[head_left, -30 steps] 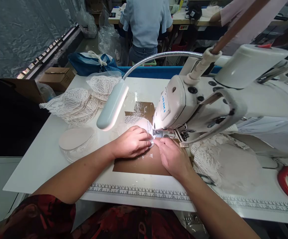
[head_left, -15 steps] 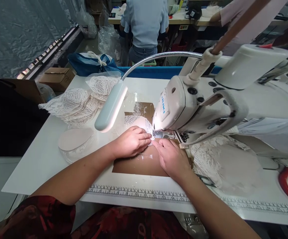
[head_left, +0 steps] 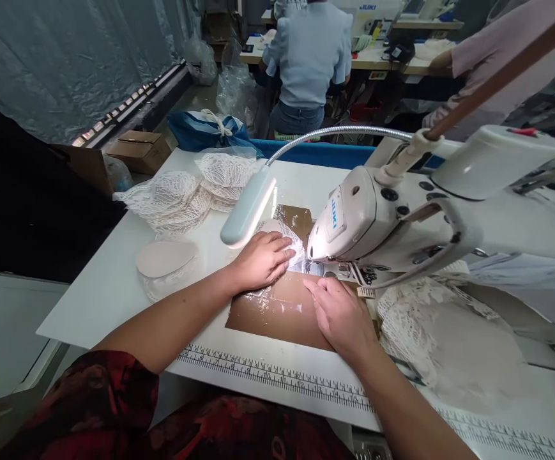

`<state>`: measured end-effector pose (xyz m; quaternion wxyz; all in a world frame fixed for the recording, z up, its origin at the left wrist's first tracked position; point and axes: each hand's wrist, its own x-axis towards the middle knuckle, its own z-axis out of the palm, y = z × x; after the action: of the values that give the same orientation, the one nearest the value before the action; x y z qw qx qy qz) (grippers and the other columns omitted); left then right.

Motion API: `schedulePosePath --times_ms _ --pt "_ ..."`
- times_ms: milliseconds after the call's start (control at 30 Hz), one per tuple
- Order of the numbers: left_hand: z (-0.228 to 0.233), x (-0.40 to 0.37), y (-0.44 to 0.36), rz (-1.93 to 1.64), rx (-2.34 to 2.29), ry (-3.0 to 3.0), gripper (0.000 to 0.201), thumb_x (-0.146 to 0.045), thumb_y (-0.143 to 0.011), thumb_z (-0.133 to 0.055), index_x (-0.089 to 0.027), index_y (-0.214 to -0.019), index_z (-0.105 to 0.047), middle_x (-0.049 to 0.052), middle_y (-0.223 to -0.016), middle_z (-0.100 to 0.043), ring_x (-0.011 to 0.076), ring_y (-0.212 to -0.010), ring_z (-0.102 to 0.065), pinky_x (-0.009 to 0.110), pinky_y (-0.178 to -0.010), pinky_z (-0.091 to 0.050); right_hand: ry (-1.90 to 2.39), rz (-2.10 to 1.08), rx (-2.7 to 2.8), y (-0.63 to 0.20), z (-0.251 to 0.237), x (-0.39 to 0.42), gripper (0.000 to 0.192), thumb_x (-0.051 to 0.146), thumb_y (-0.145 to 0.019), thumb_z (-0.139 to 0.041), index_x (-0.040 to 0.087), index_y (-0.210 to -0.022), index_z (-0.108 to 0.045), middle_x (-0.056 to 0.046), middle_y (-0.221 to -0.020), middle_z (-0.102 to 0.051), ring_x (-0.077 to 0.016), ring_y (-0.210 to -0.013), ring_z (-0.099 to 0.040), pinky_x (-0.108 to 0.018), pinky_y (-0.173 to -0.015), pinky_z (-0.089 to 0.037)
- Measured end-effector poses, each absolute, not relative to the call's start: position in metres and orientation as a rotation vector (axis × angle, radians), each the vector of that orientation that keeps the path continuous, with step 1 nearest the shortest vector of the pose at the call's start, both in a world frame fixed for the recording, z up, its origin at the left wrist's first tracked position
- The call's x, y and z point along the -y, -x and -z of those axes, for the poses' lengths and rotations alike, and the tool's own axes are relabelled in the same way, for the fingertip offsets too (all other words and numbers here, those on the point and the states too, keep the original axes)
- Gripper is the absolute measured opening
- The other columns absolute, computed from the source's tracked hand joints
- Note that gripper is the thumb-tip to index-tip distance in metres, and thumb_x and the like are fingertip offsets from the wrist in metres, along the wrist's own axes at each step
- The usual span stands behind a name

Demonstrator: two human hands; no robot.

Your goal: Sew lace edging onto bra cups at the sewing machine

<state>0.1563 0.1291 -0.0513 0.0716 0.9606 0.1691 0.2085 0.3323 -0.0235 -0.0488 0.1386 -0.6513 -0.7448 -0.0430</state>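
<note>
Beneath my left hand [head_left: 264,260] lies a white lace cup piece [head_left: 296,246], just left of the needle area of a white sewing machine [head_left: 339,220]. The fingers of that hand are together on the lace, and its thumb is hidden. My right hand [head_left: 343,314] rests on the brown taped sheet [head_left: 277,313] in front of the machine. Its index finger points forward, the other fingers are loosely bent, and no fabric shows in it. A small gap parts the right fingertips from the lace.
Stacked lace cups [head_left: 172,198] lie at the back left, with a smooth beige cup [head_left: 167,259] nearer. More lace pieces [head_left: 430,326] sit at the right. A lamp [head_left: 248,207] hangs over the table, and a printed ruler [head_left: 277,377] runs along its front edge. A co-worker [head_left: 310,57] sits beyond.
My left hand and the lace have shifted back and away from the needle. My right fingers, earlier at the lace edge, are now apart from it. The whole view has shifted.
</note>
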Motion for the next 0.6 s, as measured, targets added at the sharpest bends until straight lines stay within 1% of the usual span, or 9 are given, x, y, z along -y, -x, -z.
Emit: schedulePosePath --times_ms 100,200,300,367,467,533,567,600 --pt "0.054 -0.134 -0.153 -0.643 -0.677 -2.88 0.028 -0.025 -0.091 -0.048 -0.018 -0.111 -0.066 0.011 -0.124 -0.061 0.029 -0.112 -0.051 0.045 -0.093 -0.043 1.827 0.138 2.136 -0.334 0.052 0.023 0.032 0.016 -0.091 -0.044 0.017 -0.11 -0.069 -0.005 -0.084 -0.067 -0.0145 -0.065 -0.055 -0.028 -0.055 -0.036" --pt "0.047 -0.133 -0.15 -0.559 -0.865 -2.86 0.029 -0.026 -0.09 -0.048 -0.019 -0.113 -0.064 0.011 -0.125 -0.06 0.0295 -0.113 -0.051 0.046 -0.093 -0.043 1.752 0.205 2.146 -0.338 0.057 0.022 0.03 0.02 -0.093 -0.044 0.018 -0.108 -0.07 -0.005 -0.086 -0.067 -0.0158 -0.067 -0.058 -0.029 -0.057 -0.038" --pt "0.028 -0.13 -0.142 -0.367 -1.035 -2.819 0.028 -0.028 -0.09 -0.047 -0.018 -0.112 -0.063 0.012 -0.119 -0.061 0.0302 -0.11 -0.053 0.045 -0.091 -0.044 1.691 0.257 2.179 -0.342 0.061 0.021 0.03 0.022 -0.094 -0.042 0.017 -0.108 -0.069 -0.006 -0.086 -0.067 -0.0171 -0.068 -0.06 -0.03 -0.057 -0.039" --pt "0.012 -0.128 -0.128 -0.313 -1.172 -2.767 0.03 -0.033 -0.09 -0.049 -0.016 -0.111 -0.061 0.013 -0.115 -0.061 0.0314 -0.109 -0.054 0.045 -0.089 -0.045 1.674 0.263 2.189 -0.343 0.061 0.021 0.031 0.023 -0.094 -0.041 0.017 -0.108 -0.068 -0.006 -0.086 -0.067 -0.017 -0.066 -0.06 -0.03 -0.057 -0.041" --pt "-0.003 -0.13 -0.084 -0.438 -1.515 -2.655 0.036 -0.043 -0.089 -0.049 -0.012 -0.106 -0.058 0.016 -0.11 -0.061 0.0332 -0.106 -0.055 0.05 -0.09 -0.044 1.668 0.25 2.187 -0.343 0.06 0.022 0.031 0.022 -0.093 -0.041 0.019 -0.108 -0.067 -0.006 -0.088 -0.067 -0.0168 -0.064 -0.06 -0.031 -0.057 -0.042" --pt "0.0 -0.132 -0.043 -0.575 -1.818 -2.525 0.034 -0.044 -0.088 -0.05 -0.011 -0.093 -0.057 0.018 -0.099 -0.062 0.0362 -0.103 -0.055 0.055 -0.09 -0.041 1.666 0.244 2.183 -0.343 0.059 0.023 0.03 0.023 -0.093 -0.041 0.019 -0.107 -0.067 -0.006 -0.087 -0.067 -0.0173 -0.065 -0.06 -0.031 -0.056 -0.043" --pt "0.004 -0.132 -0.021 -0.674 -1.884 -2.423 0.033 -0.045 -0.085 -0.054 -0.012 -0.085 -0.055 0.017 -0.092 -0.062 0.0377 -0.102 -0.054 0.056 -0.089 -0.041 1.667 0.238 2.182 -0.342 0.059 0.023 0.03 0.023 -0.092 -0.041 0.02 -0.106 -0.068 -0.006 -0.086 -0.067 -0.0176 -0.066 -0.061 -0.031 -0.057 -0.044" --pt "0.008 -0.131 0.0 -0.781 -1.849 -2.337 0.032 -0.045 -0.083 -0.057 -0.014 -0.079 -0.052 0.016 -0.086 -0.06 0.0381 -0.102 -0.053 0.056 -0.087 -0.041 1.669 0.235 2.178 -0.342 0.059 0.023 0.031 0.023 -0.092 -0.04 0.02 -0.105 -0.068 -0.006 -0.085 -0.067 -0.018 -0.067 -0.061 -0.031 -0.057 -0.044"
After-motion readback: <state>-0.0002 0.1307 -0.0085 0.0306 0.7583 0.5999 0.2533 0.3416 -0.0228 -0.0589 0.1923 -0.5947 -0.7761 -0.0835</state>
